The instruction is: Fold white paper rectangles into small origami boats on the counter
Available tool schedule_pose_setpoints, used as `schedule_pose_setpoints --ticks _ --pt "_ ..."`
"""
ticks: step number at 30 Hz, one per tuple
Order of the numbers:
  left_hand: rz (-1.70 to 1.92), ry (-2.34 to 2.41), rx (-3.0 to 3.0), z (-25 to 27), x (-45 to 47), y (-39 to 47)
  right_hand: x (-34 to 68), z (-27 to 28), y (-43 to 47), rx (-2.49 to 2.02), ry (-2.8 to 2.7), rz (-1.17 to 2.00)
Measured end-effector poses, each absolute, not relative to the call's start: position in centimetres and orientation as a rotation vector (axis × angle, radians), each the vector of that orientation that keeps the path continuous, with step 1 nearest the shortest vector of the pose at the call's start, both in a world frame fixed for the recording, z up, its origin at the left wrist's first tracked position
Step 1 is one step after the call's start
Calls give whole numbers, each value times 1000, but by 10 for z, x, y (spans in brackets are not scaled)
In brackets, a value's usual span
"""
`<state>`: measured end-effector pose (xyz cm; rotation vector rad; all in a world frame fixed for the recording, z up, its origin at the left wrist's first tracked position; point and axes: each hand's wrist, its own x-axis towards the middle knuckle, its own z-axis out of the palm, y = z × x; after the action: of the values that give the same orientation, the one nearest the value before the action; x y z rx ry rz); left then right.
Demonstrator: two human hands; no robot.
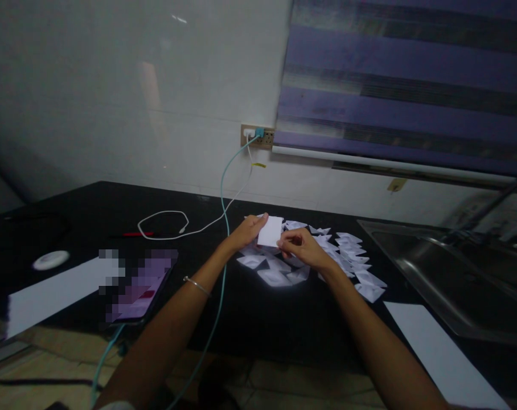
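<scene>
Between my two hands is a small white rectangle of paper [270, 232], raised above the dark counter. My left hand [246, 232] grips its left edge, thumb along the top corner. At its lower right corner, the fingers of my right hand [300, 246] pinch the paper. Folded white paper boats [275, 277] lie under and around my hands, several of them partly hidden. More folded paper boats [350, 256] stand in rows to the right.
A steel sink [412, 256] is at the right, with a long white paper strip [442, 347] before it. Left are another paper strip [57, 293], a lit phone [150, 285] and a white round object [51, 260]. A teal cable [222, 285] runs to the wall outlet [267, 138].
</scene>
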<state>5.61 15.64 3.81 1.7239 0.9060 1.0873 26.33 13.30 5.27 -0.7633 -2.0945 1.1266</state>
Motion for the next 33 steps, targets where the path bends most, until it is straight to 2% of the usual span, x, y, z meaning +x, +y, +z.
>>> schedule_pose_setpoints --ticks 5,24,29,33 --pt "1240 959 1671 39 57 160 264 52 135 -759 -2131 1165" --pt "1302 836 1539 37 54 167 257 50 136 -692 -1776 1311" --pt "1244 791 1602 42 50 165 253 47 140 -693 -1568 1104" --pt "1051 729 1647 42 45 165 258 47 146 -727 -1521 890"
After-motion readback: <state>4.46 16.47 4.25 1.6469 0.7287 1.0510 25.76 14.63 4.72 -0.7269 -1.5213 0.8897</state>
